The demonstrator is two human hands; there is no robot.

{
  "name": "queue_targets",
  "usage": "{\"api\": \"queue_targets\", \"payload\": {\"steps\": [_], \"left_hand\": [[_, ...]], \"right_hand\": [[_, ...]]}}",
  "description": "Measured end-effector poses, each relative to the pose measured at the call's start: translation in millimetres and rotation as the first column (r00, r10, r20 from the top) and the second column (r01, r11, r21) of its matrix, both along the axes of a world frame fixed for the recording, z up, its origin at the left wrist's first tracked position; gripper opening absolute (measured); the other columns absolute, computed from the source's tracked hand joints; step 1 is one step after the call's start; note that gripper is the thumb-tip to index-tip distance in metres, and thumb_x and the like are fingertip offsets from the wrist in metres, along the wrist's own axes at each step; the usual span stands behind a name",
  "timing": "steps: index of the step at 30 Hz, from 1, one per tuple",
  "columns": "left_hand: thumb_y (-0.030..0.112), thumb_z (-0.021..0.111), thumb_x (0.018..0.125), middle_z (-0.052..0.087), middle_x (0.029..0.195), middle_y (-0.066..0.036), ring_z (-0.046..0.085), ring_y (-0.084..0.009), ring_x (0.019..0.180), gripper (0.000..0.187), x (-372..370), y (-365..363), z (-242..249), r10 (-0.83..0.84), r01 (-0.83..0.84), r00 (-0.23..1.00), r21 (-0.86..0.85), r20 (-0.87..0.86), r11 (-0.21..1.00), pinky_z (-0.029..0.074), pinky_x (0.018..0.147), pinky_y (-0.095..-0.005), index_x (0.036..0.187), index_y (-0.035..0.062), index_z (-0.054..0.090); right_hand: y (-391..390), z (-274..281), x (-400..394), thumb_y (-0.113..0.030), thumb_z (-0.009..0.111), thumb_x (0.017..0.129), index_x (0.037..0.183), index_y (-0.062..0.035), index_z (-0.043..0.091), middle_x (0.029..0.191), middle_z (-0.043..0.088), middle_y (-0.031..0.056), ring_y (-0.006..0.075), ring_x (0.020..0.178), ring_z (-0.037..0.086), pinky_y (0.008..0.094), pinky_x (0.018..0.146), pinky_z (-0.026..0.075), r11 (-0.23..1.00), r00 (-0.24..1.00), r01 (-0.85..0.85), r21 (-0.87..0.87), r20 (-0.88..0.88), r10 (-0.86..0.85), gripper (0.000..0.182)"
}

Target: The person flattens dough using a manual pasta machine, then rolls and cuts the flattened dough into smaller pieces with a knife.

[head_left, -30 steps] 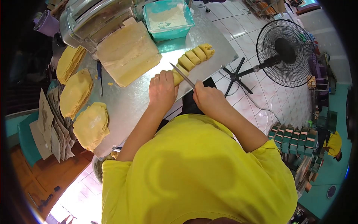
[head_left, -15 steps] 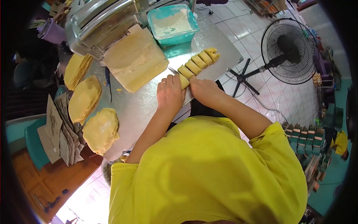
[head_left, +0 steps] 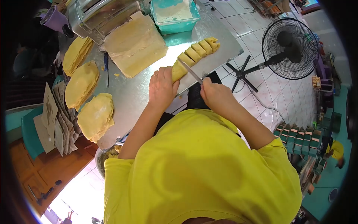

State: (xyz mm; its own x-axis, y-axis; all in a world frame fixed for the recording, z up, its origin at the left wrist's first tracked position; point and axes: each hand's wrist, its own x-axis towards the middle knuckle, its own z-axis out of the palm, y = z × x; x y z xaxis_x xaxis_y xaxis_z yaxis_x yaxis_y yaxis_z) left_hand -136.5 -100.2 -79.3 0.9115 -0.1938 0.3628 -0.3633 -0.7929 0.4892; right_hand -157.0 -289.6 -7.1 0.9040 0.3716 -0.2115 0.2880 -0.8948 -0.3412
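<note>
My left hand (head_left: 162,87) grips the near end of a yellow dough roll (head_left: 178,71) lying on the metal table (head_left: 134,93). My right hand (head_left: 215,95) holds a knife (head_left: 191,71) whose blade crosses the roll just beyond my left fingers. Several cut dough pieces (head_left: 199,48) lie in a row past the blade, toward the table's right edge. A large folded dough slab (head_left: 135,43) rests behind the roll.
A dough roller machine (head_left: 95,15) and a teal tub of flour (head_left: 172,13) stand at the back. Three stacks of round dough sheets (head_left: 82,84) and brown papers (head_left: 56,119) lie at the left. A standing fan (head_left: 289,48) is on the tiled floor at right.
The knife came down across the roll half a second ago and is now raised and angled over it again. The camera view shifted slightly.
</note>
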Motion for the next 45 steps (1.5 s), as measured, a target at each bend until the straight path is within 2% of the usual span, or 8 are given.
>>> {"api": "queue_targets", "payload": {"steps": [7,17,23,28,32,41,44,45], "left_hand": [[0.012,0.074,0.065,0.051,0.091,-0.012,0.054,-0.0292,0.081,0.045,3,-2,-6,0.017,-0.018,0.999,0.034,0.037,0.999,0.044,0.073,-0.0375,0.103,0.0014,0.05],[0.01,0.07,0.068,0.053,0.093,-0.016,0.054,-0.0333,0.082,0.044,4,-2,-10,0.032,-0.031,0.998,-0.014,0.053,0.999,0.044,0.073,-0.0405,0.106,-0.001,0.05],[0.015,0.075,0.07,0.054,0.1,-0.017,0.054,-0.035,0.087,0.051,-9,11,-11,0.071,-0.063,0.997,-0.178,0.04,0.982,0.045,0.078,-0.0417,0.11,-0.003,0.048],[0.007,0.073,0.073,0.055,0.098,-0.018,0.057,-0.0327,0.083,0.04,-20,19,-9,0.003,-0.017,0.999,-0.435,-0.034,0.9,0.049,0.072,-0.0386,0.105,-0.0021,0.05],[0.004,0.071,0.074,0.056,0.094,-0.017,0.059,-0.0311,0.078,0.034,-20,18,-12,0.002,-0.03,0.998,-0.448,-0.063,0.893,0.05,0.068,-0.0368,0.101,-0.0013,0.052],[0.004,0.071,0.074,0.057,0.094,-0.017,0.058,-0.0323,0.082,0.033,-21,19,-12,0.006,-0.04,0.997,-0.428,-0.08,0.903,0.05,0.07,-0.0382,0.099,-0.0015,0.052],[0.004,0.071,0.073,0.056,0.096,-0.018,0.057,-0.0346,0.087,0.035,-19,20,-14,-0.002,-0.012,0.999,-0.375,-0.036,0.927,0.049,0.074,-0.0392,0.101,-0.0019,0.051],[0.004,0.071,0.074,0.056,0.095,-0.018,0.057,-0.0326,0.081,0.035,-18,21,-16,-0.004,0.005,1.0,-0.361,0.004,0.933,0.049,0.069,-0.0374,0.102,-0.0016,0.051]], "right_hand": [[20,-6,12,-0.015,0.05,0.09,0.087,0.0011,0.044,0.061,0.059,0.0197,0.0379,0.059,0.061,0.0483,0.054,0.048,0.999,0.997,-0.028,0.019,-0.069,0.029,0.018],[34,-46,49,-0.008,0.051,0.083,0.089,0.0038,0.045,0.068,0.063,0.0203,0.0368,0.067,0.066,0.0441,0.057,0.052,0.976,0.977,-0.209,-0.056,0.038,0.212,0.014],[18,-48,29,-0.013,0.05,0.086,0.092,0.0004,0.046,0.07,0.063,0.0209,0.0385,0.066,0.063,0.0489,0.057,0.05,0.992,0.992,-0.126,-0.029,0.012,0.126,0.015],[4,-15,3,-0.015,0.052,0.087,0.089,0.0004,0.046,0.067,0.063,0.0195,0.0386,0.064,0.064,0.0485,0.058,0.05,0.998,0.999,-0.045,-0.052,-0.03,0.044,0.017],[19,-2,-1,-0.016,0.05,0.09,0.088,-0.0012,0.044,0.06,0.059,0.0181,0.0379,0.058,0.06,0.0492,0.053,0.047,0.993,0.998,-0.064,0.094,0.035,0.061,0.016],[32,-12,4,-0.016,0.051,0.089,0.087,-0.0001,0.043,0.061,0.061,0.0177,0.036,0.058,0.063,0.0437,0.051,0.05,0.988,0.988,-0.153,0.022,-0.023,0.153,0.018],[30,-21,9,-0.016,0.054,0.088,0.088,-0.0012,0.044,0.058,0.059,0.0166,0.0369,0.055,0.06,0.0472,0.051,0.048,0.988,0.989,-0.151,0.009,0.001,0.151,0.017],[29,-22,11,-0.016,0.054,0.088,0.088,-0.0012,0.044,0.058,0.059,0.0166,0.0369,0.055,0.06,0.0472,0.051,0.048,0.989,0.989,-0.149,0.011,-0.001,0.149,0.017]]}}
